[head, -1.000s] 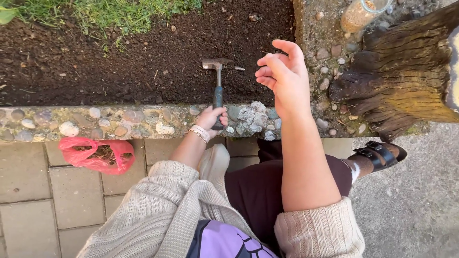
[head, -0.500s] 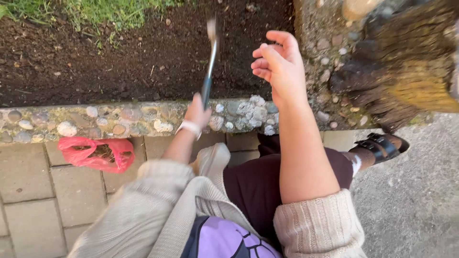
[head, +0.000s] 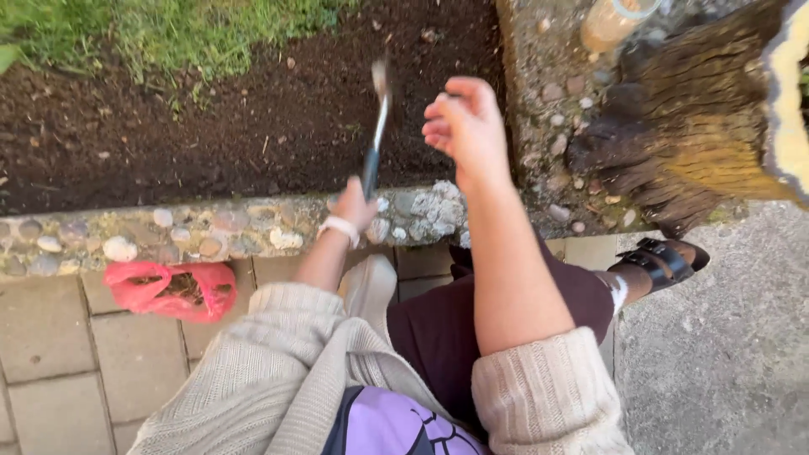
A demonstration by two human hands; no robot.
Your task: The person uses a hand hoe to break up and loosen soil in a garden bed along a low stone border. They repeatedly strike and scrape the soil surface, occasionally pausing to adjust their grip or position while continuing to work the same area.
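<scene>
Hammer (head: 377,126) near upright, head up, blurred above soil; left hand (head: 354,205) grip closed on handle; right hand (head: 462,126) open.

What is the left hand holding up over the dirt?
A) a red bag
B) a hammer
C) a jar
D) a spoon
B: the left hand has its fingers wrapped around the dark handle of a hammer, whose metal head is raised and blurred above the dark soil.

One hammer (head: 377,126), one red bag (head: 171,290), perhaps one jar (head: 613,21), two hands.
</scene>
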